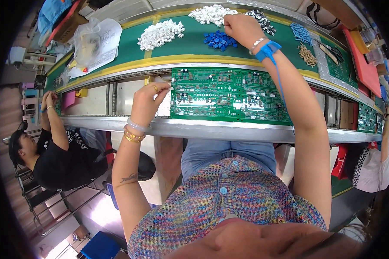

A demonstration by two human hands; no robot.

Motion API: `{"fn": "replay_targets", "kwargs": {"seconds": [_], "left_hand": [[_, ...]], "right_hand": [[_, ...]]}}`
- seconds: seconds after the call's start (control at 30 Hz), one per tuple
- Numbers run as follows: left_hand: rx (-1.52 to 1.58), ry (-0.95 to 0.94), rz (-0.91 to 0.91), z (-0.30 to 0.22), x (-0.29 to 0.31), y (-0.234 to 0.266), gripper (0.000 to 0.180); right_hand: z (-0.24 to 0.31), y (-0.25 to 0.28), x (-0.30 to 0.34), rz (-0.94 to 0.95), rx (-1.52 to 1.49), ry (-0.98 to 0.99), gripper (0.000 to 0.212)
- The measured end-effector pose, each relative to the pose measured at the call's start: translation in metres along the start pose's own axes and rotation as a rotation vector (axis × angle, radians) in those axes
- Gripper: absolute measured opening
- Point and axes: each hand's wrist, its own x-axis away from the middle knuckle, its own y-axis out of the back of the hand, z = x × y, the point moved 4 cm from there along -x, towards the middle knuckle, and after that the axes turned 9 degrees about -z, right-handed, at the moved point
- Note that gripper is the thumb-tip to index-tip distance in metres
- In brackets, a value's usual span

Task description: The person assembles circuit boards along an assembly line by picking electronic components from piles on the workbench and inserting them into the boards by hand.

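Note:
A green circuit board (208, 113) filled with small parts lies on the rail line in front of me. My left hand (145, 102) is at the board's left edge, thumb and forefinger pinched together; whatever they hold is too small to name. My right hand (245, 31), with a blue wrist strap (269, 51) on that arm, reaches over the far bench. Its curled fingers are beside a pile of white connectors (211, 14), and what is in them is hidden. Just below that hand sits a heap of blue components (220, 40).
More white connectors (161, 35) lie left on the green mat (129, 54). Black-and-white parts (263, 22), light-blue parts (301, 33) and tan parts (307, 56) lie right. A plastic bag (87, 42) rests on papers. Co-workers sit left (58, 157) and right (373, 168). A metal rail (220, 129) runs nearest me.

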Motion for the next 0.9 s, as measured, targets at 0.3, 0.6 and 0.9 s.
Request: {"fn": "replay_targets", "kwargs": {"seconds": [0.3,0.6,0.9], "left_hand": [[0.021,-0.135,-0.042,-0.003,-0.001,-0.011,0.01],[-0.002,-0.203,-0.044,-0.006,-0.001,-0.015,0.011],[-0.076,-0.285,-0.033,-0.008,0.001,-0.014,0.013]], "right_hand": [[0.048,0.071,0.068,-0.021,-0.497,-0.038,0.011],[0.074,0.074,0.1,0.104,-0.619,-0.081,0.013],[0.09,0.063,0.109,0.199,-0.621,-0.122,0.013]]}}
